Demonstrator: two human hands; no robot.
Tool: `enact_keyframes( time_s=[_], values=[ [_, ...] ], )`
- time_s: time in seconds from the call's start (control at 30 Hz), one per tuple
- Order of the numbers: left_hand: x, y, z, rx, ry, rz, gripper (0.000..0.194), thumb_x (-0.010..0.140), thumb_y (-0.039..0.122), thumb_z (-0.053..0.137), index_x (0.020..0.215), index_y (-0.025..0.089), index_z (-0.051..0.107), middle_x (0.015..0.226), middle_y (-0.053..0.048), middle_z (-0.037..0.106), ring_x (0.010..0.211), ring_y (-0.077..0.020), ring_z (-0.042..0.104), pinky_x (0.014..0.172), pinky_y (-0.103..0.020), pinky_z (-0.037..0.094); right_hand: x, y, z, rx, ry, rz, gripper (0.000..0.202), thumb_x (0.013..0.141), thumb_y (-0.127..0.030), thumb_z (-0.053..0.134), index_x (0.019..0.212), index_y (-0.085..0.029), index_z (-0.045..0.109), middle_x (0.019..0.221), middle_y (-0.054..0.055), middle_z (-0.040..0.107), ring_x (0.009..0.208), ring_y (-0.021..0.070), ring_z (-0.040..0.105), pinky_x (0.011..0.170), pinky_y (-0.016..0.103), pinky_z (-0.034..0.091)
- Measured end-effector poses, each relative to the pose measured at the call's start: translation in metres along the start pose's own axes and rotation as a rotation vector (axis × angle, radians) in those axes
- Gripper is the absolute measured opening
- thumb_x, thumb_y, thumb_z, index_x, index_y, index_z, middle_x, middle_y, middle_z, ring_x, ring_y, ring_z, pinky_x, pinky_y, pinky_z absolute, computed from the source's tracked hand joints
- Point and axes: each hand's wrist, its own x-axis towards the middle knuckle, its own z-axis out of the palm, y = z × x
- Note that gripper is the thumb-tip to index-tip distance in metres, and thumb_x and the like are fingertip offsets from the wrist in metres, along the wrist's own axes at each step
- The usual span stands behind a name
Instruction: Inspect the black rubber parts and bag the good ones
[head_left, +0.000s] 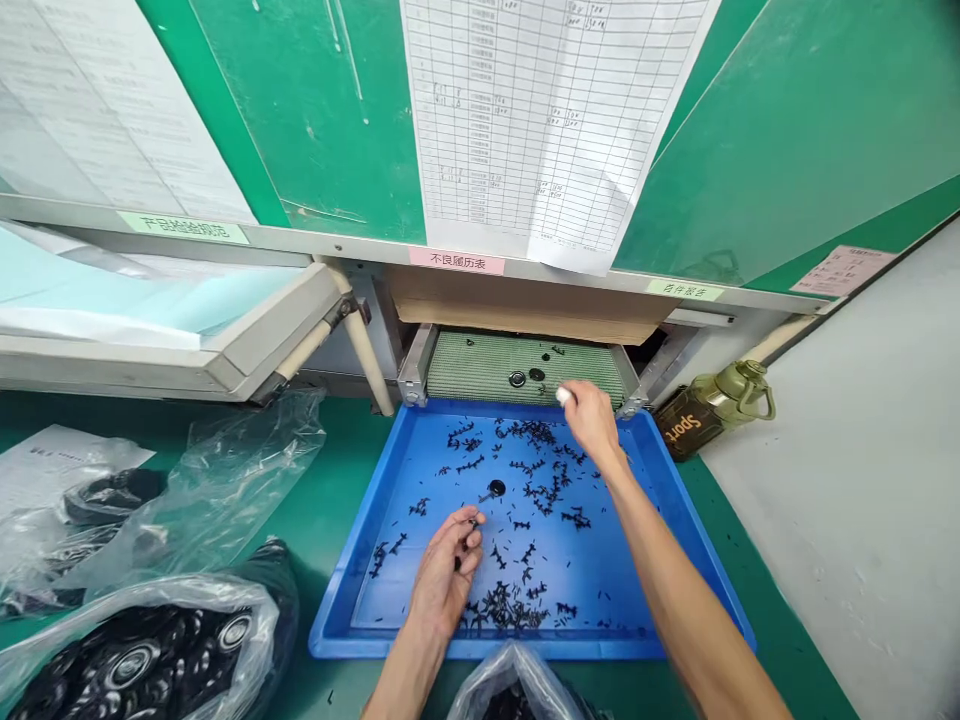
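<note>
Over the blue tray (427, 645), my left hand (448, 570) is curled, palm up, around small black pieces. Just above its fingertips a black round part (496, 488) lies in the tray. My right hand (592, 418) is at the tray's back edge with its fingers closed; a white thing (564, 397) shows at the fingertips, too small to name. Near it, on the green ribbed belt (465, 358), lie a black ring (517, 379) and a black disc (537, 374). Many small black scraps (510, 605) are scattered in the tray.
An open plastic bag (262, 610) of black round parts stands at the lower left, another bag (517, 665) at the front edge. A green bottle (712, 405) lies at the right. A cardboard flap (525, 300) hangs over the belt. Left is a paper holder (247, 345).
</note>
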Motion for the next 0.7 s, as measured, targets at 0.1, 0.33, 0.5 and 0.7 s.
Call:
enact_keyframes(
  time_s=[0.1,0.33,0.5,0.7],
  values=[
    [0.001,0.003,0.003,-0.059,-0.007,-0.03,0.011,0.071,0.011,0.064,0.081,0.01,0.061,0.076,-0.004,0.058,0.053,-0.0052,0.046,0.033,-0.012,0.028,0.056,-0.004,0.003,-0.034,0.007,0.001,0.035,0.084,-0.011,0.036,0.106,-0.015,0.064,0.099,0.013,0.061,0.085,0.0214,0.058,0.069,0.028,0.037],
    [-0.005,0.005,0.006,0.025,-0.01,0.013,0.019,0.072,0.025,0.072,0.084,0.012,0.064,0.078,-0.005,0.059,0.059,-0.0063,0.051,0.039,-0.012,0.033,0.07,-0.016,-0.001,0.025,-0.061,-0.068,0.031,0.079,-0.005,0.042,0.096,-0.013,0.067,0.094,0.012,0.064,0.085,0.0211,0.058,0.068,0.026,0.038],
    [-0.022,0.009,0.032,0.14,-0.192,0.106,0.032,0.075,0.039,0.068,0.091,0.012,0.063,0.08,-0.005,0.059,0.054,-0.0041,0.041,0.037,-0.013,0.022,-0.045,-0.045,-0.009,0.35,-0.173,-0.325,0.027,0.084,-0.01,0.042,0.096,-0.019,0.065,0.091,0.002,0.063,0.081,0.0141,0.057,0.072,0.022,0.041],
    [-0.043,0.01,0.048,0.225,-0.322,0.102,0.033,0.072,0.041,0.071,0.087,0.014,0.061,0.06,0.004,0.044,0.049,-0.0036,0.035,0.04,-0.013,0.02,-0.141,-0.071,-0.024,0.516,-0.234,-0.277,0.035,0.088,-0.01,0.036,0.109,-0.022,0.061,0.093,0.003,0.058,0.08,0.0133,0.055,0.071,0.023,0.044]
  ],
)
